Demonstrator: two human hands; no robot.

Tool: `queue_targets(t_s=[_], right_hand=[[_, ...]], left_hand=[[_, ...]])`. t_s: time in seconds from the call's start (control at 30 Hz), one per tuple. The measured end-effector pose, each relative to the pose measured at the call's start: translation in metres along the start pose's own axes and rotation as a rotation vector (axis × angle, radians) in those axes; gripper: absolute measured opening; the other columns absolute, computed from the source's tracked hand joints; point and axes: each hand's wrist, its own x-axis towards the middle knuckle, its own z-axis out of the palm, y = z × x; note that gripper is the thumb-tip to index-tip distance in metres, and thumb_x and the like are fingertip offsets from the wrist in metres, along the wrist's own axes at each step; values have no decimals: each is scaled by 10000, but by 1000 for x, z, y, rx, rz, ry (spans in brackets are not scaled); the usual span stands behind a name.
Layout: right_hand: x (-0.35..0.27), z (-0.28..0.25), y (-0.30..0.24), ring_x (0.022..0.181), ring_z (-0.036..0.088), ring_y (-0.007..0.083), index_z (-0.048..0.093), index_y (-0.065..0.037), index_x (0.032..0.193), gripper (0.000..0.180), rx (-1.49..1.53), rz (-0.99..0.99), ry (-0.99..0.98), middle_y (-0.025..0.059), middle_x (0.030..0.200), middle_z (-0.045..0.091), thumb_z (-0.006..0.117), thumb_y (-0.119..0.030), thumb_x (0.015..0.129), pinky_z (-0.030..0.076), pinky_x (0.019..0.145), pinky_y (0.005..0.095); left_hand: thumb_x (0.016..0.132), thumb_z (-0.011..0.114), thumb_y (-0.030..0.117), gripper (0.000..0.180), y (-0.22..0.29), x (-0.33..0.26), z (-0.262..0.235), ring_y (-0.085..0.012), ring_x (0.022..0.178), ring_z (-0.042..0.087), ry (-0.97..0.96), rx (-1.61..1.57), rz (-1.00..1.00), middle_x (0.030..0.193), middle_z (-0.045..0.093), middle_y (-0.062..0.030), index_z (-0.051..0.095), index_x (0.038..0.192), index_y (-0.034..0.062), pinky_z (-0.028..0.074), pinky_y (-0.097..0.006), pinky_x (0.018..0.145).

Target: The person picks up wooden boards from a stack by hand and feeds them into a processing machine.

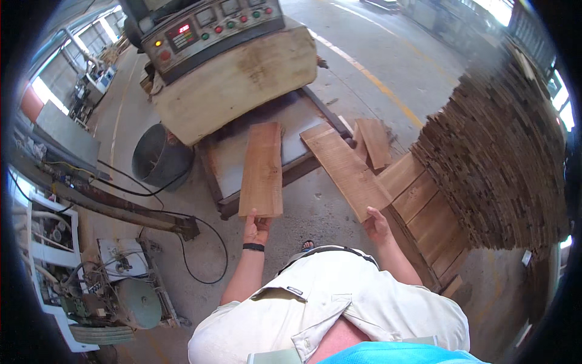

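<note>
At the near end of one wooden board [262, 173], the left hand [259, 228] is closed on the edge, thumb on top and fingers beneath; a dark band circles its wrist. The right hand [377, 225] grips the near corner of a second board [344, 168] in the same way. Both boards reach forward over the metal table [294, 148], well apart at their near ends, the second slanting across the table's right side. Beyond stands a machine with a cream housing [242, 79] and a control panel [212, 35]. A dark bucket [159, 156] sits left of the table; to the right, flat boards [427, 209] lie beside a tall wood stack [497, 151].
</note>
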Motion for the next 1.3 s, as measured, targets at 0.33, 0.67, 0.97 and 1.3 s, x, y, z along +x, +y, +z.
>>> queue_targets(t_s=[0.33, 0.67, 0.97, 1.3], right_hand=[[137, 107, 58, 1063, 557, 244, 485, -14, 1196, 392, -69, 308, 41, 137, 1185, 552, 632, -189, 878, 486, 904, 389], [149, 120, 34, 1196, 478, 351, 325, 58, 1312, 553, -208, 363, -14, 241, 1378, 354, 598, -186, 897, 501, 940, 409], [178, 127, 6, 1189, 504, 371, 247, 77, 1370, 616, -128, 482, -100, 269, 1430, 296, 573, -178, 914, 527, 924, 396], [259, 170, 7, 1217, 482, 386, 220, 99, 1373, 652, -82, 507, -145, 290, 1433, 279, 581, -180, 908, 499, 956, 419]], left_hand=[[822, 689, 126, 527, 1, 80, 15, -328, 1171, 494, 103, -172, -75, 1273, 493, -136, 428, 1275, 62, 455, -531, 966], [873, 619, 185, 473, -28, 88, 26, -348, 1205, 473, 130, -28, -199, 1273, 476, -177, 405, 1266, 33, 411, -526, 1022], [891, 572, 143, 573, -47, 100, 56, -415, 1206, 433, 186, -212, -185, 1298, 336, -273, 243, 1311, -66, 444, -498, 1003], [891, 564, 201, 589, -28, 152, 96, -429, 1133, 494, 162, -294, -164, 1249, 402, -302, 254, 1309, -74, 475, -505, 954]])
